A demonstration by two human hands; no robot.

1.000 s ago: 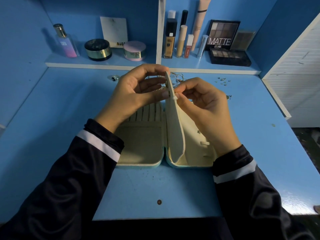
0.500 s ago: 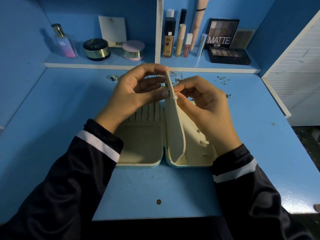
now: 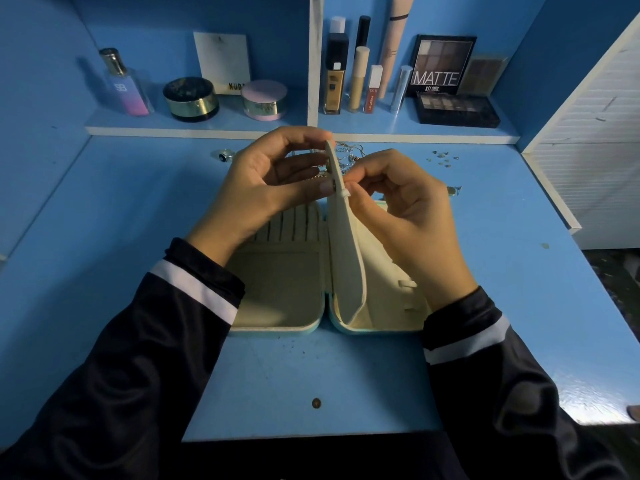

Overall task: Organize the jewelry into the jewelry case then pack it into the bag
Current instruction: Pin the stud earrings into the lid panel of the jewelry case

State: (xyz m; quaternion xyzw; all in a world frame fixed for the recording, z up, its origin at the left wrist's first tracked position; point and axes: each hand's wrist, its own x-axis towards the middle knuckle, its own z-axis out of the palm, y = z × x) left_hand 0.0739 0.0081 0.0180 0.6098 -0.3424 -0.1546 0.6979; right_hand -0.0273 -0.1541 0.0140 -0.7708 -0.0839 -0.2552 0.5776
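Observation:
An open cream jewelry case (image 3: 277,289) with a pale teal shell lies on the blue desk. Its middle flap (image 3: 344,247) stands upright between the two halves. My left hand (image 3: 263,188) pinches the flap's top edge from the left, thumb by a small metal snap. My right hand (image 3: 405,209) pinches a small white tab on the flap's right side. Thin silver chains (image 3: 349,154) lie in a tangle just behind the flap. A ring (image 3: 225,155) sits at the back left, small earrings (image 3: 443,158) at the back right, another small piece (image 3: 453,190) right of my right hand.
A raised shelf (image 3: 207,131) at the back carries a perfume bottle (image 3: 126,86), two round jars, several makeup tubes and eyeshadow palettes (image 3: 450,84). A white slatted panel (image 3: 588,150) bounds the desk on the right. The desk's front edge runs near my forearms.

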